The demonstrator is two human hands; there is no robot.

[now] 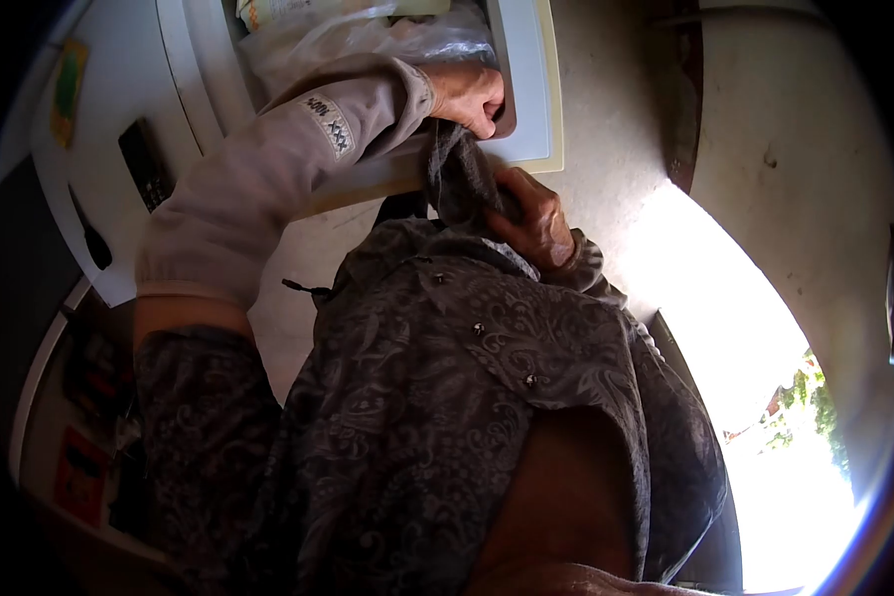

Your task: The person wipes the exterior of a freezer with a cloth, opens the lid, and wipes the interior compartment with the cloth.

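A dark grey cloth hangs bunched and folded in front of my body, between my two hands. My right hand is closed around its lower right part. Just above it, my left hand is closed with curled fingers at the cloth's upper end, over the corner of an open white container. A beige sleeve cover with a patterned label covers my left forearm. My dark paisley shirt fills the middle of the view.
Clear plastic bags lie inside the container. On the white surface at left are a black remote-like object, a dark pointed object and a green-yellow item. Bright light enters through a doorway at right.
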